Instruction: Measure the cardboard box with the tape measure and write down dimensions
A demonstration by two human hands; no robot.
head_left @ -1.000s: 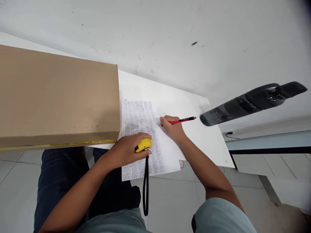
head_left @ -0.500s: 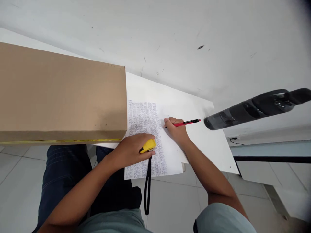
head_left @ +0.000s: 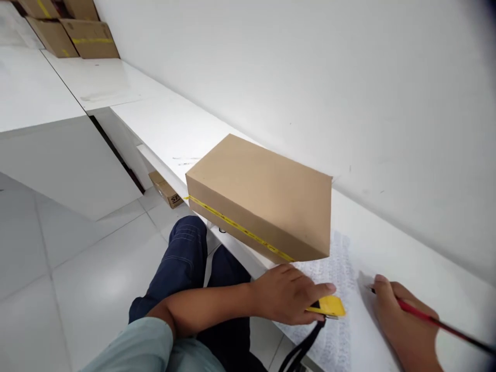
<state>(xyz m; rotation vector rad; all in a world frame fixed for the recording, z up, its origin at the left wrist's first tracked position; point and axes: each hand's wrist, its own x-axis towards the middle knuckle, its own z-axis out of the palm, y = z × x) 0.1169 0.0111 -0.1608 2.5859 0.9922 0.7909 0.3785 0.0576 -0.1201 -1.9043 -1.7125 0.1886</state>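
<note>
On the white table (head_left: 170,124), the left hand (head_left: 284,294) grips the yellow tape measure (head_left: 327,306), whose yellow tape (head_left: 240,227) runs along the lower front edge of the cardboard box (head_left: 263,194). The right hand (head_left: 405,323) holds a red pencil (head_left: 437,323) over the written sheet (head_left: 341,289). The step appears to be measuring this 1 box; the next move calls for reading the tape carefully before writing.

Cardboard box (head_left: 267,199): plain tan-brown, a yellow tape blade (head_left: 240,227) with dark marks along its near edge. Tape measure case (head_left: 329,306): yellow, black strap (head_left: 300,349) at 7 o'clock of it. Pencil (head_left: 437,323): red. Paper sheet (head_left: 343,310): white, dense grey writing. Table (head_left: 170,124): white. Trousers (head_left: 186,258): dark navy. Sleeve (head_left: 135,346): pale grey-green. Boxes at 11 o'clock (head_left: 77,31): brown, yellow stripes.
</note>
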